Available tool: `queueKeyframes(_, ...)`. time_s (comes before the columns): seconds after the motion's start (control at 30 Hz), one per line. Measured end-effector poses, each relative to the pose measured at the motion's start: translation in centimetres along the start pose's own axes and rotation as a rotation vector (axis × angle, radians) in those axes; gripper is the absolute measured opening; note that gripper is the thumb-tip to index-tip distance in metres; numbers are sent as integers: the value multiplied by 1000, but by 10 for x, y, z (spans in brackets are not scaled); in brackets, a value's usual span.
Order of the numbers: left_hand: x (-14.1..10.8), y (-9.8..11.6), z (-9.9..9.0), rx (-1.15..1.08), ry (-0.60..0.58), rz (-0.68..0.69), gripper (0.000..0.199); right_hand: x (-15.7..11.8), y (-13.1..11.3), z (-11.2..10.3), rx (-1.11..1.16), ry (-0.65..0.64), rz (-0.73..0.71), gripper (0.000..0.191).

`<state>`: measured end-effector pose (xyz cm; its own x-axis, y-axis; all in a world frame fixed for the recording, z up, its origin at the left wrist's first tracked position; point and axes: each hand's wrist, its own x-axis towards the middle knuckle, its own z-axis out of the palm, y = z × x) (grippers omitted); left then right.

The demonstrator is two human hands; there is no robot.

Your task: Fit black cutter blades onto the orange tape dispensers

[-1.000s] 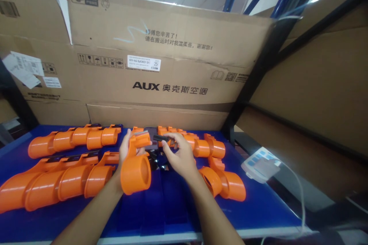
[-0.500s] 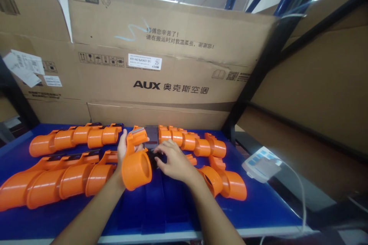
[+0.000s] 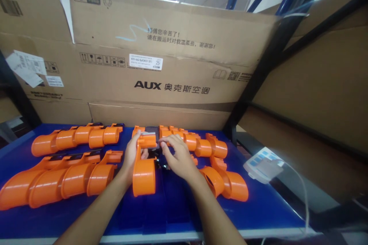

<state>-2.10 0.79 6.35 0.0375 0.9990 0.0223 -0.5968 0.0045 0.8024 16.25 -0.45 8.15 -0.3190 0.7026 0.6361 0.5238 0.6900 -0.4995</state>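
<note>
My left hand (image 3: 132,155) is closed around an orange plastic part, made of a wide round cup (image 3: 144,178) joined by an arm to a narrow tube (image 3: 148,140). A thin grey strip runs along the top of the tube. The cup hangs downward and faces right. Just right of the tube's end is my right hand (image 3: 176,155), its thumb and index finger drawn together. Whatever lies between those fingertips is too small to make out. Small black pieces (image 3: 163,164) show below my right fingers. Behind the hands stands a dark box (image 3: 152,132).
Rows of similar orange parts (image 3: 76,180) lie on the blue tabletop (image 3: 94,216) at left. More orange parts (image 3: 203,148) lie at right. A cardboard sheet (image 3: 172,57) walls off the back. A white device (image 3: 263,164) with a cable sits at the right edge beside a black post (image 3: 254,84).
The orange part has moved right and turned, its tube now level and pointing right. My right hand has shifted slightly right and up from the black piece to the tube's end.
</note>
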Motion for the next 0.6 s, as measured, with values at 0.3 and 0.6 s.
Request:
queueKeyframes(0.3,-12,-19,12,247,-53,51,48,0,-2,8,173,86,135,17)
queueKeyframes(0.6,-13,-18,11,305,-134,94,37,1,-2,8,302,176,239,21)
